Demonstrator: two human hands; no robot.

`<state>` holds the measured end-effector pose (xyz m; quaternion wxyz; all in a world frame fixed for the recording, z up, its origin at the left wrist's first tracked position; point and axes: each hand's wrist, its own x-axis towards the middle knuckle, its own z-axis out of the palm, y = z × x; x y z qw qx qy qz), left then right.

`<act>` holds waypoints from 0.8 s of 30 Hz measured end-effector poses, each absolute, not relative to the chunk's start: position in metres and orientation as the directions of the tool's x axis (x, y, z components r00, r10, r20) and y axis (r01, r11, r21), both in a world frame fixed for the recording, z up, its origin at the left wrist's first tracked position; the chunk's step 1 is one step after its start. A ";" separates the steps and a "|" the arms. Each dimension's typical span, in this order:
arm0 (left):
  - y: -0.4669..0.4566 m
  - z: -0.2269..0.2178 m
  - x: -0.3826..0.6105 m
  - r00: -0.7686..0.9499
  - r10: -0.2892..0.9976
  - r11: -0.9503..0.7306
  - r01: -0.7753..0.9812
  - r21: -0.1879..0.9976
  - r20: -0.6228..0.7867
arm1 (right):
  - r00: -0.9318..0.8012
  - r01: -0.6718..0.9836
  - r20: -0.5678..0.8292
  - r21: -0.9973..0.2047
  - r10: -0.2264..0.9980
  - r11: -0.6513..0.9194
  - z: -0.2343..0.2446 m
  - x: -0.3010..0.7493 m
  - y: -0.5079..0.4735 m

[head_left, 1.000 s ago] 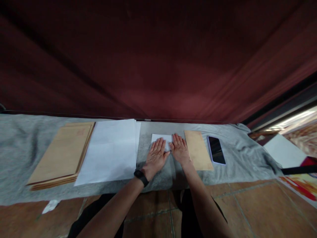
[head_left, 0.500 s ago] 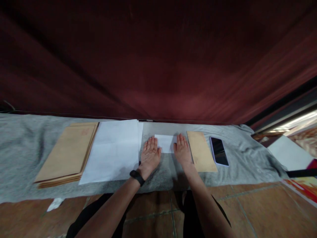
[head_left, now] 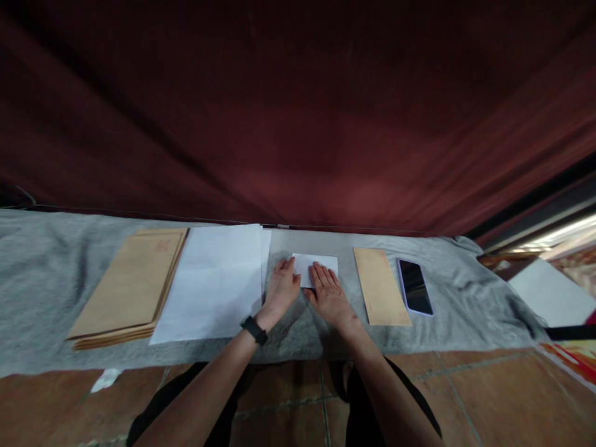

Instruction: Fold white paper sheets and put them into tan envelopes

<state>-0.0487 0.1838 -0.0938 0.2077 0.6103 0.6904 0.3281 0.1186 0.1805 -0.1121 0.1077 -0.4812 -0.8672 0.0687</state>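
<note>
A small folded sheet of white paper (head_left: 302, 266) lies on the grey cloth in front of me. My right hand (head_left: 326, 292) rests flat across the sheet's lower right part, fingers stretched toward its middle and covering some of it. At the sheet's left edge is my left hand (head_left: 283, 285), its fingers slightly bent and its thumb apart from the index finger; both touch the edge. A dark band (head_left: 254, 330) circles my left wrist. Right of the sheet lies a narrow tan envelope (head_left: 382, 287).
Large white sheets (head_left: 212, 282) lie left of my hands, beside a stack of large brown envelopes (head_left: 130, 279). A phone (head_left: 415, 287) is on the right of the grey cloth (head_left: 465, 298). Dark red fabric (head_left: 298, 124) hangs behind. A white scrap (head_left: 106, 379) is on the tiled floor.
My right hand has moved left from the sheet's right edge onto its lower right part. My left hand's fingers have bent and turned inward at the left edge.
</note>
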 end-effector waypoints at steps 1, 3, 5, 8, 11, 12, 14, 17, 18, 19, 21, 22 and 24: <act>0.186 -0.095 -0.049 -0.215 0.974 0.073 0.609 0.790 0.076 | -0.508 0.823 0.122 -0.224 0.853 0.522 -0.111 0.117 0.180; 0.189 -0.096 -0.049 -0.285 0.958 0.137 0.412 0.901 -0.015 | -0.492 0.827 0.127 -0.241 0.861 0.508 -0.108 0.115 0.179; 0.189 -0.092 -0.048 -0.301 0.950 0.163 0.262 0.951 -0.080 | -0.469 0.822 0.139 -0.293 0.872 0.489 -0.103 0.114 0.179; 0.187 -0.078 -0.048 -0.309 0.946 0.099 -0.023 0.995 -0.101 | -0.384 0.748 0.179 -0.515 0.906 0.419 -0.090 0.116 0.185; 0.184 -0.066 -0.049 -0.320 0.932 0.054 -0.348 0.936 -0.172 | -0.130 0.425 0.162 -0.882 0.978 0.202 -0.077 0.118 0.193; 0.183 -0.065 -0.048 -0.302 0.927 0.089 -0.402 0.911 -0.223 | -0.051 0.234 0.106 -0.965 0.993 0.115 -0.073 0.117 0.194; 0.181 -0.066 -0.046 -0.222 0.914 0.216 -0.445 0.869 -0.341 | -0.005 -0.160 -0.031 -0.987 1.000 -0.031 -0.067 0.112 0.195; 0.178 -0.073 -0.041 -0.059 0.917 0.328 -0.451 0.830 -0.395 | -0.123 -0.491 -0.138 -0.852 0.983 -0.181 -0.065 0.103 0.189; 0.178 -0.075 -0.040 -0.036 0.928 0.316 -0.455 0.832 -0.372 | -0.150 -0.528 -0.159 -0.822 0.976 -0.215 -0.065 0.101 0.187; 0.178 -0.076 -0.041 -0.041 0.938 0.289 -0.455 0.842 -0.345 | -0.164 -0.540 -0.182 -0.806 0.969 -0.243 -0.066 0.101 0.186; 0.181 -0.077 -0.046 -0.120 0.943 0.235 -0.415 0.879 -0.309 | -0.149 -0.521 -0.233 -0.807 0.961 -0.277 -0.069 0.106 0.186; 0.184 -0.076 -0.052 -0.156 0.944 0.218 -0.369 0.903 -0.291 | -0.117 -0.502 -0.257 -0.818 0.959 -0.280 -0.071 0.111 0.187; 0.189 -0.075 -0.065 -0.159 0.959 0.196 -0.230 0.953 -0.235 | -0.027 -0.449 -0.300 -0.848 0.953 -0.280 -0.073 0.124 0.193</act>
